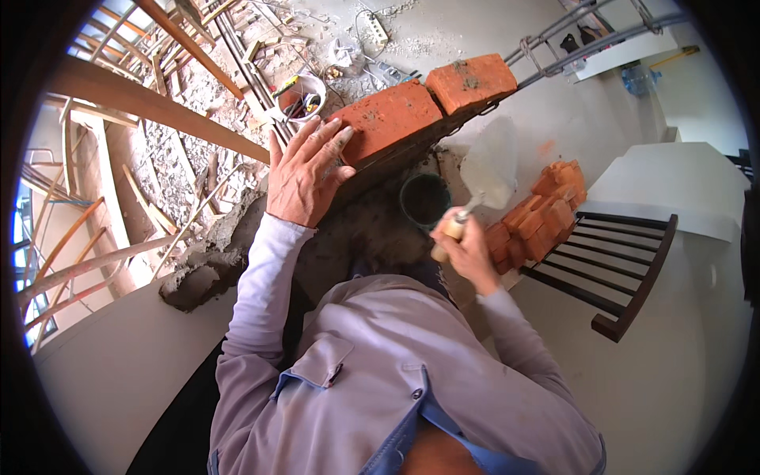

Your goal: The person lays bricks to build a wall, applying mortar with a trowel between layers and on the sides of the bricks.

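My left hand (307, 176), fingers stretched out and a little apart, rests against the near left end of an orange-red brick (389, 123). A second brick (473, 83) with grey mortar smears on its face lies end to end with it along the wall top. In my right hand (467, 249) is a trowel (485, 180), gripped by its pale wooden handle, its blade pointing away from me just right of the bricks. The blade is partly blurred. Below, between my hands, stands a dark round bucket (425, 198).
Stacked bricks (542, 212) sit at right beside a dark slatted wooden frame (609, 261). Steel rebar (570, 57) runs from the far brick. Wooden props (158, 111) slant at left above rubble. A white tool bucket (301, 99) stands beyond my left hand; rough mortar (210, 273) edges the wall.
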A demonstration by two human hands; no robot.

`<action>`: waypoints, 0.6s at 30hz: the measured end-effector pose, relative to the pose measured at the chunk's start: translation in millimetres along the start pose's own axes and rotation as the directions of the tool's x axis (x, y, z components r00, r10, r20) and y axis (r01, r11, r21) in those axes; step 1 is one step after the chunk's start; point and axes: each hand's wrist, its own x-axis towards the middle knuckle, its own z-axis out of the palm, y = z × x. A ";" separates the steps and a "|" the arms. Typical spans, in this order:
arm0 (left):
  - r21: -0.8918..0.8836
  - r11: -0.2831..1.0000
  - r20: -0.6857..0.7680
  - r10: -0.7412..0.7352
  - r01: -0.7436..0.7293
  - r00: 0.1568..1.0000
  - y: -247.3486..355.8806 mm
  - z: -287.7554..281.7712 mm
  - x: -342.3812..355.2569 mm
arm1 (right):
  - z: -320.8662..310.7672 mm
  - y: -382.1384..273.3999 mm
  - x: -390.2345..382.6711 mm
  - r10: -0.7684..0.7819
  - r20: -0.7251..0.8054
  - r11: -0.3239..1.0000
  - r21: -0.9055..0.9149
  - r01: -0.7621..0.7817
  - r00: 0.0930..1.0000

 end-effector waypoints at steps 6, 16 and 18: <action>0.073 0.997 0.060 0.020 -0.024 0.998 -4.2 -9.6 0.3 | 107.8 91.4 57.0 0.150 -0.213 0.913 0.404 -0.052 0.965; -0.036 0.999 0.081 -0.033 0.036 0.996 0.0 -5.3 6.9 | 188.6 61.1 75.5 0.031 -0.221 0.863 0.498 0.085 0.975; -0.208 0.974 0.062 -0.078 0.089 0.995 2.4 -8.5 4.1 | 207.8 51.0 64.1 0.029 -0.204 0.857 0.509 0.081 0.978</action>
